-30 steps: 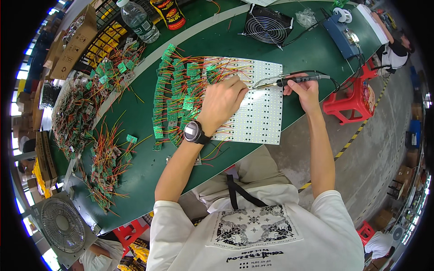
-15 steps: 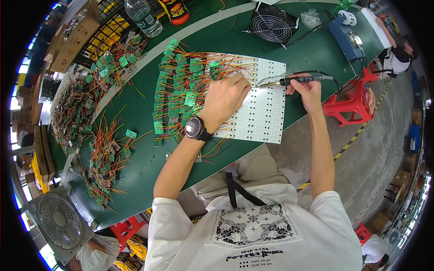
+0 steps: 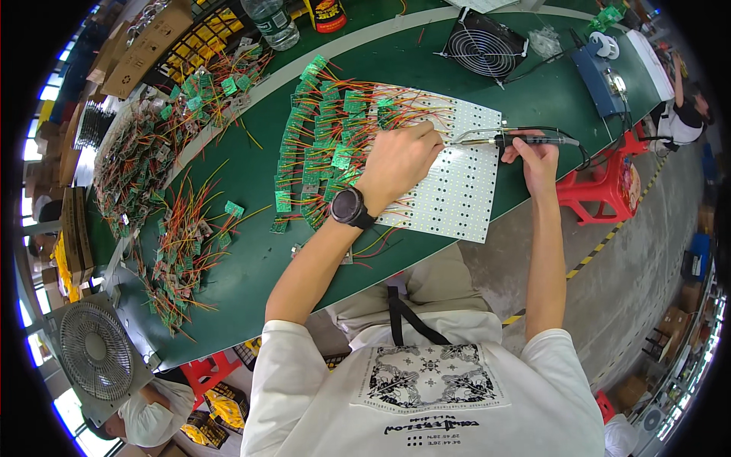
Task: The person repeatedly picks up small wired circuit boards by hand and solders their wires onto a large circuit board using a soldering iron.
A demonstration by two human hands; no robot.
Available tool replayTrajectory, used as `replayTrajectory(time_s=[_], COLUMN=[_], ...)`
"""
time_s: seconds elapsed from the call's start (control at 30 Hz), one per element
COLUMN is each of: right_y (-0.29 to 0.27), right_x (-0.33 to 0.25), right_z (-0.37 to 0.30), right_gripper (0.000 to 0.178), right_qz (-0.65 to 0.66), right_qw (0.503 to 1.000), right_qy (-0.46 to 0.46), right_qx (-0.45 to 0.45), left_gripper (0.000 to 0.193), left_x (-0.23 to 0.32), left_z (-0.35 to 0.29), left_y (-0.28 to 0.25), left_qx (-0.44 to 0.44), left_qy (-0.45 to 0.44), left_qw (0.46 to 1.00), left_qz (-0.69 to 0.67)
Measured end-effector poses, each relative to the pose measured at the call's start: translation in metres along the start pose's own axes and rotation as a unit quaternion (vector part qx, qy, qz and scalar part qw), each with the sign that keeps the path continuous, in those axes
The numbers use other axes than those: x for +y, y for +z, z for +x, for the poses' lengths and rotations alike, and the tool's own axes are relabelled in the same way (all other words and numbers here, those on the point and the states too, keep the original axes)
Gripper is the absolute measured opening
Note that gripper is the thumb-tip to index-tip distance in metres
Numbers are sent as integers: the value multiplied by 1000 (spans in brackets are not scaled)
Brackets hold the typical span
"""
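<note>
The right hand (image 3: 539,158) is closed around a black-handled soldering iron (image 3: 518,139), its metal tip pointing toward 9 o'clock over the white rectangular LED panel (image 3: 457,183) on the green bench (image 3: 236,183). The left hand (image 3: 398,161), fingers curled, presses on the panel just beside that tip, with small green circuit boards trailing red and yellow wires (image 3: 312,145) at its 9 o'clock.

Brown cardboard boxes (image 3: 145,42) top-left

Both hands (image 3: 400,160) (image 3: 537,156) closed, forearms extended
</note>
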State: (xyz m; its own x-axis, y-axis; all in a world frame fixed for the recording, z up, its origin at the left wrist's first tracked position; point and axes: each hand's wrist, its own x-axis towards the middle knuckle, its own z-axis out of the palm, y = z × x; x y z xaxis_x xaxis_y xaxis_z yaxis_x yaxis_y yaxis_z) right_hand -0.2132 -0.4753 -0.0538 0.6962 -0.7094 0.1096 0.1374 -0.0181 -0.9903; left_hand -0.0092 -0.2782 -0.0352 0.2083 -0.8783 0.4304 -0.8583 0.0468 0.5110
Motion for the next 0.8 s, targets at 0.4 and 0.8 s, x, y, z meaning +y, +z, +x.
replayTrajectory(time_s=[0.4, 0.8], right_y=[3, -3], right_x=[6, 11], right_z=[3, 9], right_gripper=[21, 22], right_qz=[33, 70], right_qw=[999, 996], right_qy=[6, -8], right_qx=[29, 48], left_gripper=[16, 62], left_x=[8, 124], left_z=[-1, -95], left_y=[-26, 15], left_qx=[-1, -67], left_qy=[29, 0], left_qw=[1000, 993], left_qz=[6, 98])
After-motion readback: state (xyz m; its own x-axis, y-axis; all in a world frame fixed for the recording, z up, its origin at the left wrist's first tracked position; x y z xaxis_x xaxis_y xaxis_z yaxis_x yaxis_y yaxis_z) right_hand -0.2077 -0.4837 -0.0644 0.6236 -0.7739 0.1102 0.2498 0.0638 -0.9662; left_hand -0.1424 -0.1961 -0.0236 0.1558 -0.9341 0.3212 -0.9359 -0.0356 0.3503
